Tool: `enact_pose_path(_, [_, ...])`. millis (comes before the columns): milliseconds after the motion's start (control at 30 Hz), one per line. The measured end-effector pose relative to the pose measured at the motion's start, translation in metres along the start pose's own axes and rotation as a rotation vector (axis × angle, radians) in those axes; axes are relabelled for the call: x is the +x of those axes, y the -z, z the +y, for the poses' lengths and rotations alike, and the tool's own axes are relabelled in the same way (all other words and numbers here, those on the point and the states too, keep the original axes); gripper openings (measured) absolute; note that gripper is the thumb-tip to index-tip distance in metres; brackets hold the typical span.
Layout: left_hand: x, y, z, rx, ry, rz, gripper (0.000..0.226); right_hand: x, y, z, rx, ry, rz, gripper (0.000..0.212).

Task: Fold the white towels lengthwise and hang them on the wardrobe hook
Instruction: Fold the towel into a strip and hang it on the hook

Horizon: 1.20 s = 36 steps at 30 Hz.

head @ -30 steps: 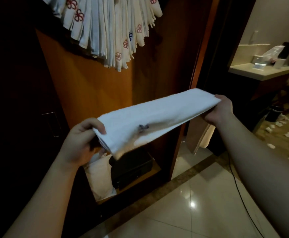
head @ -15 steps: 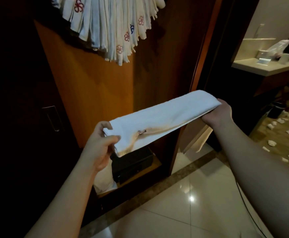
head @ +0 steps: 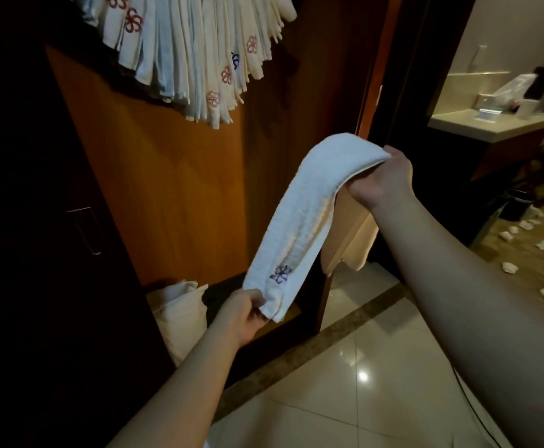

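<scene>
A white towel [head: 306, 218], folded into a long strip with a purple flower mark near its lower end, stretches steeply between my hands in front of the open wardrobe. My right hand [head: 382, 179] grips its upper end, held high on the right. My left hand [head: 243, 313] pinches its lower end near the wardrobe's bottom shelf. Several folded white towels [head: 196, 50] with red and blue flower marks hang in a fan at the top of the wardrobe; the hook itself is hidden.
The orange wooden wardrobe back panel [head: 167, 189] lies behind the towel. A white bag [head: 181, 313] sits on the bottom shelf. A dark door with a handle [head: 86, 231] is at left. Glossy floor tiles [head: 361, 399] lie below; a counter [head: 490, 124] and scattered paper bits [head: 522, 250] are at right.
The towel has swung from nearly level to steeply slanted: my left hand dropped with the lower end, while my right hand kept its end high.
</scene>
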<state>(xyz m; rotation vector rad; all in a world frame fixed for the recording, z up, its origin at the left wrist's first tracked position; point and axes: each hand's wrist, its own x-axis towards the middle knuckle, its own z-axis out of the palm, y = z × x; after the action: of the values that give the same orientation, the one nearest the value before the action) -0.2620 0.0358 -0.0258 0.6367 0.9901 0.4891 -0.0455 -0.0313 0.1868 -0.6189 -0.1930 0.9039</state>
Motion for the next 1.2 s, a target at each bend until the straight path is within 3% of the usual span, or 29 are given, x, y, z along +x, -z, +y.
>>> enact_pose_path(133, [-0.005, -0.03, 0.002, 0.192, -0.06, 0.114, 0.055, -0.006, -0.016, -0.006, 0.009, 0.04, -0.039, 0.044])
enact_pose_path(200, [-0.021, -0.045, 0.008, 0.204, -0.273, 0.236, 0.053, -0.008, -0.024, -0.007, -0.025, 0.062, -0.057, 0.037])
enact_pose_path(233, [-0.033, -0.054, 0.012, 0.207, -0.428, 0.244, 0.037, -0.009, -0.029, -0.008, -0.053, 0.074, -0.062, 0.036])
enact_pose_path(267, [-0.048, -0.066, 0.017, 0.221, -0.557, 0.199, 0.019, -0.009, -0.033, -0.007, -0.078, 0.088, -0.058, 0.038])
enact_pose_path(300, [-0.066, -0.079, 0.023, 0.232, -0.647, 0.109, 0.016, -0.008, -0.038, -0.007, -0.097, 0.096, -0.056, 0.04])
enact_pose_path(433, [-0.112, -0.136, 0.05, 0.287, -0.784, -0.34, 0.07, -0.011, -0.065, -0.006, -0.211, 0.049, -0.154, 0.035])
enact_pose_path(533, [-0.126, -0.185, 0.077, 0.217, -0.702, -0.406, 0.1, -0.011, -0.088, -0.012, -0.283, 0.046, -0.217, 0.039])
enact_pose_path(667, [-0.132, -0.228, 0.111, -0.008, -0.711, -0.312, 0.089, -0.01, -0.116, -0.028, -0.354, 0.037, -0.32, 0.042])
enact_pose_path(767, [-0.131, -0.233, 0.135, -0.274, -0.759, -0.336, 0.094, -0.002, -0.128, -0.042, -0.431, 0.092, -0.297, 0.069])
enact_pose_path(800, [-0.129, -0.233, 0.143, -0.356, -0.793, -0.35, 0.092, 0.003, -0.13, -0.048, -0.467, 0.141, -0.26, 0.068])
enact_pose_path(867, [-0.131, -0.227, 0.161, -0.459, -0.855, -0.259, 0.072, 0.014, -0.131, -0.057, -0.545, 0.209, -0.222, 0.058])
enact_pose_path(900, [-0.131, -0.222, 0.172, -0.48, -0.888, -0.188, 0.057, 0.019, -0.131, -0.06, -0.611, 0.197, -0.256, 0.063])
enact_pose_path(967, [-0.13, -0.211, 0.196, -0.45, -0.954, -0.072, 0.03, 0.033, -0.131, -0.063, -0.792, 0.187, -0.315, 0.083])
enact_pose_path(1033, [-0.133, -0.202, 0.221, -0.338, -1.042, -0.006, 0.02, 0.047, -0.133, -0.067, -0.896, 0.2, -0.322, 0.092])
enact_pose_path(1200, [-0.136, -0.184, 0.288, -0.065, -1.122, 0.134, 0.013, 0.086, -0.159, -0.07, -0.891, 0.224, -0.402, 0.087])
